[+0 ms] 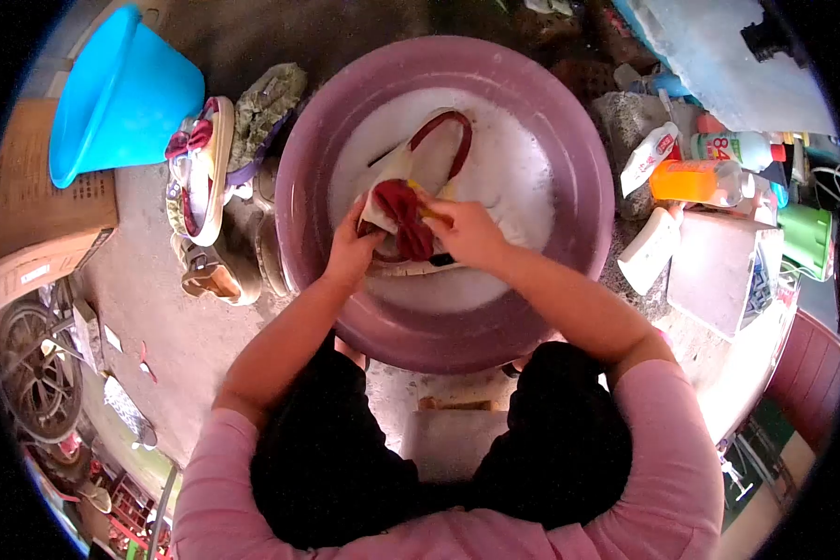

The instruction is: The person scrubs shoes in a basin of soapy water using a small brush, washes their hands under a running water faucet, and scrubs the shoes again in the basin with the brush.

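Observation:
A pale canvas shoe with dark red trim around its opening and a dark red bow is held over the suds in a wide purple basin. My left hand is closed on the shoe's left side, beside the bow. On the bow's right edge, my right hand has its fingers pinched together. A small yellow piece shows at those fingertips; its kind I cannot make out. White foamy water fills the basin around the shoe, and part of the sole is hidden by the hands.
Left of the basin stand a matching shoe with a red bow, a brown sandal, a blue bucket and a cardboard box. On the right are an orange bottle, a white scoop-like piece and a green container.

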The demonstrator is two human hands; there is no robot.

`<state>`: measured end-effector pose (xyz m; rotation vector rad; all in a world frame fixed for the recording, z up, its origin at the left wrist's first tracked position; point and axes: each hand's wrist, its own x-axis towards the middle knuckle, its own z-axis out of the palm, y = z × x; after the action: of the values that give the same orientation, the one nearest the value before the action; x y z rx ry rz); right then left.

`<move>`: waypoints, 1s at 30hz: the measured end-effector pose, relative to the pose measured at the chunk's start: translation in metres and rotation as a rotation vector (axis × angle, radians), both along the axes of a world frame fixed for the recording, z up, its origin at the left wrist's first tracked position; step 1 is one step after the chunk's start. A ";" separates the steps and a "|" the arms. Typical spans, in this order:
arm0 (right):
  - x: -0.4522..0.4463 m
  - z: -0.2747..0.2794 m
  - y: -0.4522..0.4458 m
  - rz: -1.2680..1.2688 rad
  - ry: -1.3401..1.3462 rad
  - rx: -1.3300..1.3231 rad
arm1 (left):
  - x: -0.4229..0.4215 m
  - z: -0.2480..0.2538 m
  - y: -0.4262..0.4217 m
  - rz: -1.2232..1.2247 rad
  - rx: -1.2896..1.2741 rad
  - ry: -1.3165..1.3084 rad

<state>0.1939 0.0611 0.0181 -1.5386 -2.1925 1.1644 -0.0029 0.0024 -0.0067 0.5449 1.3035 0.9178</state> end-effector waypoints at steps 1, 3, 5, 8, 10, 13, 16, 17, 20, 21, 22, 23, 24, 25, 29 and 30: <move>0.005 -0.003 -0.004 0.071 -0.040 -0.092 | 0.003 0.006 -0.001 -0.014 -0.011 -0.020; 0.026 -0.004 0.034 -0.153 -0.090 -0.109 | 0.006 0.020 0.004 -0.056 -0.018 -0.050; 0.031 -0.005 0.046 -0.290 -0.066 -0.104 | 0.007 0.019 0.004 -0.028 -0.015 -0.077; 0.019 -0.016 0.022 -0.239 0.062 -0.070 | 0.006 0.016 0.003 0.001 -0.042 -0.049; 0.004 -0.016 -0.016 -0.033 0.132 -0.047 | 0.004 0.009 0.008 -0.016 -0.008 -0.010; 0.023 -0.013 0.008 0.042 -0.047 -0.029 | 0.002 0.007 -0.001 -0.065 -0.008 0.000; 0.041 0.009 0.059 -0.157 -0.216 -0.159 | 0.004 0.014 0.002 -0.006 -0.094 -0.051; 0.034 0.008 0.054 -0.170 -0.198 -0.192 | 0.003 0.008 0.002 0.011 -0.091 -0.055; 0.010 -0.003 0.014 -0.129 -0.075 -0.175 | 0.001 0.006 0.003 0.014 -0.115 -0.058; 0.004 0.001 0.001 -0.060 0.022 -0.092 | 0.000 0.006 0.004 0.009 -0.127 -0.052; 0.007 0.003 0.004 -0.077 0.001 -0.098 | 0.002 0.006 0.003 0.000 -0.102 -0.064; 0.011 0.007 0.009 -0.093 -0.019 -0.104 | 0.003 0.007 0.001 -0.013 -0.082 -0.073; 0.012 0.016 0.014 -0.110 -0.040 -0.110 | 0.004 0.010 0.002 -0.032 -0.055 -0.078; 0.025 0.010 0.038 -0.142 -0.140 -0.182 | 0.005 0.015 0.004 -0.019 -0.060 -0.078; 0.031 -0.006 0.032 -0.236 -0.143 0.020 | 0.003 0.014 0.003 0.002 -0.054 -0.051; 0.034 -0.011 0.023 -0.244 -0.117 0.117 | 0.001 0.011 0.003 0.001 -0.048 -0.033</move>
<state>0.2279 0.0845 0.0071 -1.8020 -2.0284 0.8780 -0.0024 0.0052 0.0039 0.4903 1.2930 0.8902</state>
